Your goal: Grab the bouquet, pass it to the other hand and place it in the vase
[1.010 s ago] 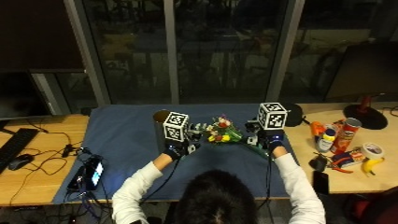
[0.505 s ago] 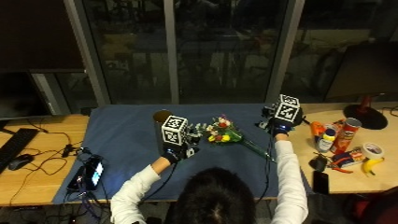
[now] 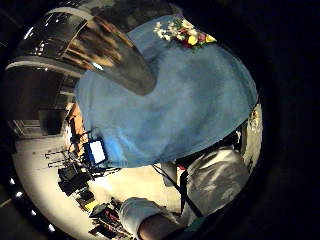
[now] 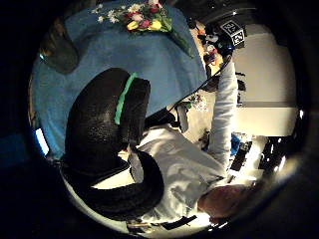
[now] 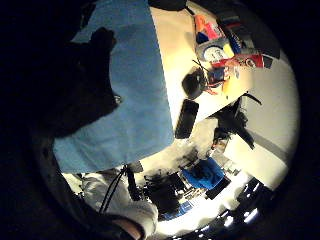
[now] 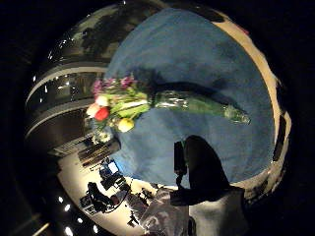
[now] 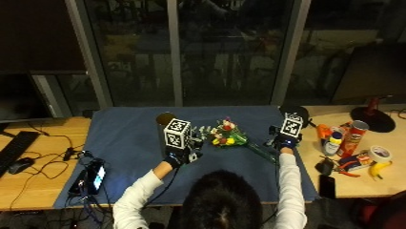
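The left hand hovers over the blue cloth, its grip curled on nothing — thumb and fingers bent inward, beside the dark vase. The right hand hangs near the cloth's right side; whether its grip is wide or narrow cannot be told. Between them the bouquet lies flat on the cloth — blooms toward the vase, wrapped stems toward the right hand. Cans and a banana sit on the worktop.
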`<action>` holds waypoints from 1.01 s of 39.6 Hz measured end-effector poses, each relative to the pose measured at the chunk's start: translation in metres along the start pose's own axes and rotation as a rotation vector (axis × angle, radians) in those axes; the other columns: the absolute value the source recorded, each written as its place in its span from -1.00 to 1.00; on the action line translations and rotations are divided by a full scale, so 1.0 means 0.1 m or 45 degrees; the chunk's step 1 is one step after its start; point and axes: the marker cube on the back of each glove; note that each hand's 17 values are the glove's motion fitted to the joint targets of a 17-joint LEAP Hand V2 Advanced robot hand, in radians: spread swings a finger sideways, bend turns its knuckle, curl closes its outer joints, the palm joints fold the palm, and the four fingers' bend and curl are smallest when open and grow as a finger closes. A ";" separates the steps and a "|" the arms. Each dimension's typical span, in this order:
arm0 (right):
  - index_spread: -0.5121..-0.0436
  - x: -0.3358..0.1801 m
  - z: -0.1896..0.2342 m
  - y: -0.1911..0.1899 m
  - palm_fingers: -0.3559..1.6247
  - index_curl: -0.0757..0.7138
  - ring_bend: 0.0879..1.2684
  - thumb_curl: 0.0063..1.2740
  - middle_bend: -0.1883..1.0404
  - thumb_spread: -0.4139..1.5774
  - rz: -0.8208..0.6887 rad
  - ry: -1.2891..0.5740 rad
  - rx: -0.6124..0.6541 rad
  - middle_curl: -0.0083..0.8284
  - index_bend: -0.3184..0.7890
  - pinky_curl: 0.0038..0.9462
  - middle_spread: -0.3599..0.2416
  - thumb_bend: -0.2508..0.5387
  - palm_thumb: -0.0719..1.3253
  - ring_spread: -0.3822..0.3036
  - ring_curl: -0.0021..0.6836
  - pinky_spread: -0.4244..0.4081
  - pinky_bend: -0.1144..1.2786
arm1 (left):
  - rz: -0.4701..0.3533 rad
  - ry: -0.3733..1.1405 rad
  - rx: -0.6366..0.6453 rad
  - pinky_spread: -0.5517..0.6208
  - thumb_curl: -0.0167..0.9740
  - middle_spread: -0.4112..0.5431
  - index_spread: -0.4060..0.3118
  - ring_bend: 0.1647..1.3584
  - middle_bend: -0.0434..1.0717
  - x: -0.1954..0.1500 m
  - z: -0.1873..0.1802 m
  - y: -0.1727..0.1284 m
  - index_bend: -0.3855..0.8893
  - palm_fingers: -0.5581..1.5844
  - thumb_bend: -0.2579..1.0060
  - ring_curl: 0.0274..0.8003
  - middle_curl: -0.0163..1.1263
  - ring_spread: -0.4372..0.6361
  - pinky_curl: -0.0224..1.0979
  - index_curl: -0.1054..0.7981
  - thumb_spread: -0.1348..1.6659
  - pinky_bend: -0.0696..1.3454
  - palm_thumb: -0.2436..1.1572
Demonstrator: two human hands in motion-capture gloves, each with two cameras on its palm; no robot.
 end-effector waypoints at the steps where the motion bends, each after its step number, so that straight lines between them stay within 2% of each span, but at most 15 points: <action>1: 0.27 0.02 0.03 -0.06 -0.23 -0.52 0.02 -0.42 -0.27 0.47 -0.045 -0.004 0.105 -0.05 -0.28 -0.25 0.02 -0.39 -0.04 -0.21 0.07 0.35 0.31 | 0.002 0.003 -0.008 0.60 -0.43 0.57 0.32 -0.26 -0.51 0.00 -0.01 0.02 -0.18 -0.43 -0.62 -0.43 -0.38 0.67 -0.38 -0.28 0.53 -0.13 -0.32; 3: 0.27 0.06 0.11 -0.13 -0.23 -0.52 0.02 -0.41 -0.25 0.46 -0.066 -0.021 0.159 -0.04 -0.29 -0.25 0.00 -0.38 -0.01 -0.23 0.07 0.34 0.30 | 0.004 0.012 -0.018 0.60 -0.43 0.57 0.32 -0.26 -0.50 -0.01 -0.04 0.05 -0.19 -0.42 -0.62 -0.43 -0.37 0.67 -0.38 -0.28 0.53 -0.13 -0.32; 7: 0.28 0.10 0.28 -0.23 -0.21 -0.51 0.01 -0.39 -0.24 0.46 -0.020 -0.043 0.152 -0.01 -0.28 -0.26 -0.03 -0.39 0.03 -0.26 0.08 0.32 0.28 | 0.000 0.011 -0.012 0.60 -0.43 0.56 0.30 -0.27 -0.50 -0.03 -0.06 0.06 -0.18 -0.42 -0.62 -0.43 -0.37 0.67 -0.37 -0.27 0.53 -0.14 -0.32; 16: 0.24 0.07 0.81 -0.35 -0.19 -0.45 -0.02 -0.33 -0.23 0.43 0.019 0.051 0.007 0.02 -0.22 -0.28 -0.10 -0.36 0.18 -0.31 0.10 0.32 0.21 | -0.009 -0.016 -0.042 0.60 -0.43 0.56 0.29 -0.27 -0.52 -0.04 -0.02 0.05 -0.18 -0.41 -0.61 -0.43 -0.36 0.66 -0.37 -0.25 0.53 -0.15 -0.32; 20: 0.20 0.01 0.99 -0.39 -0.13 -0.38 -0.08 -0.29 -0.22 0.42 -0.040 0.057 -0.005 0.03 -0.14 -0.30 -0.17 -0.34 0.27 -0.35 0.09 0.33 0.14 | -0.014 -0.018 -0.051 0.59 -0.43 0.56 0.28 -0.28 -0.53 -0.06 -0.01 0.05 -0.19 -0.41 -0.62 -0.43 -0.36 0.66 -0.37 -0.24 0.53 -0.15 -0.32; 24: 0.11 -0.02 1.03 -0.46 -0.05 -0.32 -0.10 -0.27 -0.19 0.43 -0.047 0.083 0.125 0.05 -0.15 -0.33 -0.23 -0.32 0.34 -0.38 0.07 0.30 0.05 | -0.011 -0.011 -0.040 0.59 -0.43 0.56 0.28 -0.28 -0.54 -0.08 -0.01 0.03 -0.19 -0.41 -0.62 -0.43 -0.36 0.66 -0.37 -0.24 0.53 -0.15 -0.32; 25: 0.09 -0.03 1.03 -0.46 -0.02 -0.29 -0.11 -0.27 -0.19 0.43 -0.039 0.093 0.151 0.05 -0.12 -0.34 -0.25 -0.32 0.35 -0.40 0.08 0.26 0.03 | -0.009 -0.009 -0.039 0.59 -0.43 0.56 0.28 -0.28 -0.54 -0.08 0.00 0.02 -0.19 -0.41 -0.62 -0.43 -0.36 0.66 -0.37 -0.24 0.53 -0.15 -0.32; 26: 0.04 -0.05 1.03 -0.44 0.11 -0.22 -0.14 -0.27 -0.23 0.44 -0.029 0.106 0.158 0.04 0.03 -0.33 -0.26 -0.29 0.39 -0.42 0.06 0.09 0.03 | -0.008 -0.008 -0.040 0.59 -0.43 0.56 0.28 -0.28 -0.54 -0.08 0.00 0.02 -0.19 -0.40 -0.62 -0.43 -0.36 0.66 -0.36 -0.24 0.53 -0.14 -0.32; 29: 0.02 -0.10 1.03 -0.38 0.29 -0.15 -0.25 -0.27 -0.29 0.45 0.005 0.151 0.160 0.02 0.13 -0.36 -0.30 -0.26 0.46 -0.48 0.00 -0.14 0.01 | -0.005 -0.013 -0.044 0.59 -0.43 0.56 0.28 -0.28 -0.55 -0.09 -0.01 0.03 -0.19 -0.40 -0.62 -0.43 -0.36 0.65 -0.36 -0.24 0.53 -0.14 -0.32; 31: 0.03 -0.11 0.99 -0.40 0.37 -0.06 -0.32 -0.27 -0.29 0.46 0.033 0.167 0.230 0.04 0.22 -0.36 -0.33 -0.24 0.51 -0.49 -0.01 -0.24 -0.03 | -0.006 -0.020 -0.048 0.59 -0.43 0.56 0.28 -0.29 -0.55 -0.10 -0.03 0.05 -0.19 -0.40 -0.62 -0.42 -0.36 0.65 -0.36 -0.24 0.53 -0.14 -0.32; 34: 0.07 -0.11 0.94 -0.43 0.47 0.01 -0.42 -0.24 -0.16 0.43 0.066 0.161 0.289 0.11 0.20 -0.35 -0.39 -0.24 0.56 -0.52 -0.01 -0.33 -0.08 | -0.012 -0.031 -0.059 0.59 -0.43 0.56 0.28 -0.29 -0.56 -0.11 -0.04 0.08 -0.20 -0.40 -0.62 -0.42 -0.36 0.65 -0.36 -0.24 0.53 -0.13 -0.32; 35: 0.06 -0.11 0.93 -0.44 0.45 0.04 -0.43 -0.25 -0.20 0.44 0.071 0.149 0.289 0.11 0.20 -0.34 -0.40 -0.24 0.57 -0.53 0.01 -0.34 -0.09 | -0.014 -0.032 -0.064 0.59 -0.43 0.56 0.28 -0.29 -0.56 -0.12 -0.05 0.09 -0.19 -0.40 -0.62 -0.42 -0.36 0.65 -0.36 -0.24 0.53 -0.14 -0.32; 36: 0.07 -0.11 0.93 -0.44 0.51 0.06 -0.42 -0.23 -0.12 0.41 0.070 0.131 0.281 0.16 0.17 -0.34 -0.42 -0.27 0.57 -0.52 0.04 -0.37 -0.12 | -0.017 -0.033 -0.069 0.59 -0.42 0.54 0.28 -0.30 -0.52 -0.13 -0.05 0.10 -0.20 -0.39 -0.62 -0.42 -0.35 0.65 -0.36 -0.25 0.53 -0.14 -0.32; 38: 0.10 -0.12 0.95 -0.44 0.67 0.06 -0.13 -0.20 -0.16 0.30 0.047 0.093 0.253 0.17 0.01 -0.29 -0.43 -0.36 0.54 -0.54 0.20 -0.51 -0.06 | -0.023 -0.033 -0.077 0.59 -0.42 0.54 0.28 -0.30 -0.52 -0.15 -0.07 0.12 -0.20 -0.39 -0.62 -0.43 -0.35 0.64 -0.36 -0.25 0.53 -0.14 -0.32; 40: 0.10 -0.12 0.97 -0.41 0.64 0.10 -0.10 -0.18 -0.16 0.27 0.017 0.084 0.255 0.18 -0.01 -0.29 -0.44 -0.38 0.56 -0.54 0.21 -0.55 -0.07 | -0.028 -0.033 -0.082 0.58 -0.42 0.53 0.28 -0.30 -0.52 -0.17 -0.08 0.12 -0.20 -0.39 -0.62 -0.43 -0.35 0.64 -0.36 -0.25 0.53 -0.14 -0.32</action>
